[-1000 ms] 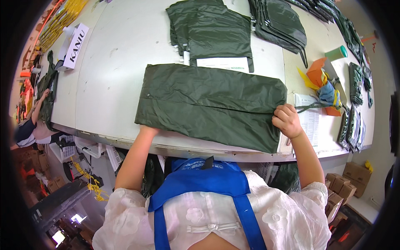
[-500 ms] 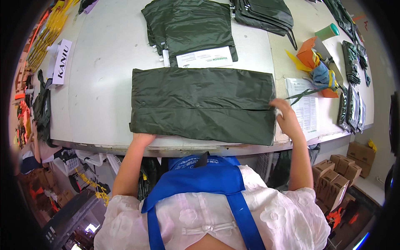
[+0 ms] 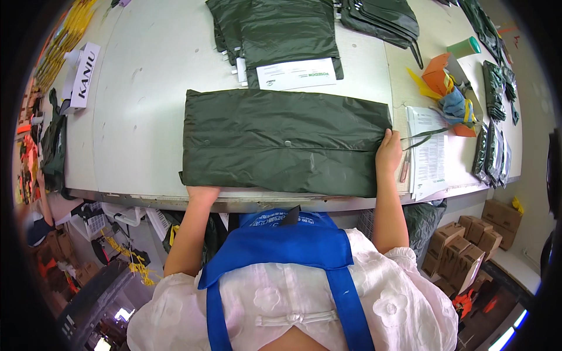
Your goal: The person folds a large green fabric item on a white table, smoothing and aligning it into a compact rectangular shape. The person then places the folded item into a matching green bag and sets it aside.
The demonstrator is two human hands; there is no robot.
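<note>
A dark green folded garment (image 3: pixel 281 126) of thin, shiny fabric lies as a wide rectangle near the table's front edge. A fold or flap line runs across its middle, with a round snap on it. My left hand (image 3: pixel 203 193) reaches under its lower left edge, and the fabric hides the fingers. At the right end, my right hand (image 3: pixel 389 153) is closed on the garment's edge, fingertips near the upper right corner. Behind it lies a stack of dark green fabric pieces (image 3: pixel 287 35), with a printed white sheet (image 3: pixel 295 75) showing at the near end.
More folded dark green pouches (image 3: pixel 380 23) lie at the back. On the right are printed papers (image 3: pixel 430 158), an orange box (image 3: pixel 436 70) with blue and yellow cloth, a green roll (image 3: pixel 463 47) and wrapped packets (image 3: pixel 494 149). A white box (image 3: pixel 82 76) stands left; cartons (image 3: pixel 462 251) sit below right.
My right hand has closed on the garment's right edge, and the gap along the middle line there has gone. My left hand stays under the lower left edge. The view has shifted slightly.
</note>
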